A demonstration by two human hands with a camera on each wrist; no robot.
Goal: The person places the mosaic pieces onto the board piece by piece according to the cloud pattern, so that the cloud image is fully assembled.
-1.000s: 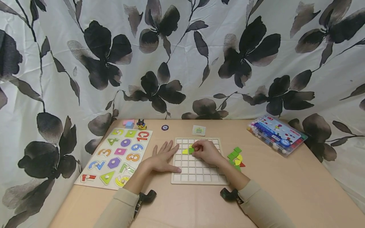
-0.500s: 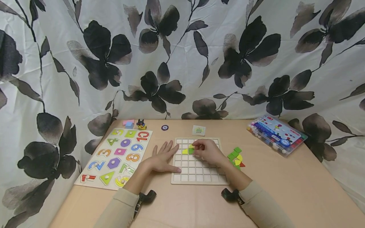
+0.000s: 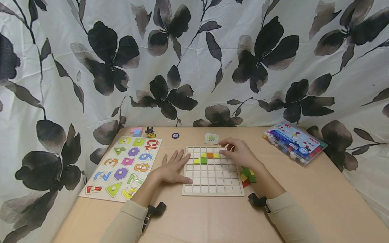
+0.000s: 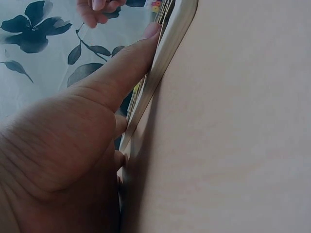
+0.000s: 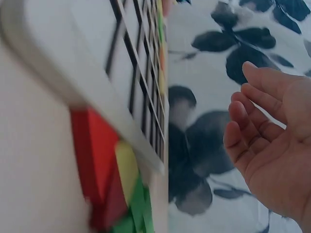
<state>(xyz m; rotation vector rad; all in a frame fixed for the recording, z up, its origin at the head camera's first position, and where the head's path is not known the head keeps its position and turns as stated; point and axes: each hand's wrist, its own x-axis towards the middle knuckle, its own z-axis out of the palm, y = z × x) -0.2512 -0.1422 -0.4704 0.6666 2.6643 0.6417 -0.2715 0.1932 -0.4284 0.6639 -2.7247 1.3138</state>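
A white grid board lies on the table. My left hand rests along its left edge, fingers spread, and the left wrist view shows the thumb on the rim. In the board's upper rows sit a green square, an orange square and several yellow pieces, one yellow piece being nearest my right hand. That hand hovers over the top right corner, fingers loosely bent. In the right wrist view nothing shows between its fingers, and a red piece lies against the board's side.
Loose green, yellow and red pieces lie right of the board, partly hidden by my forearm. A small pattern card sits behind it. Left is a number puzzle board; a plastic case stands back right. Behind hangs a floral curtain.
My right hand has left the tiles and moved right, uncovering the orange square and a yellow piece. The loose red piece appears farther left and nearer. My left hand has stayed still.
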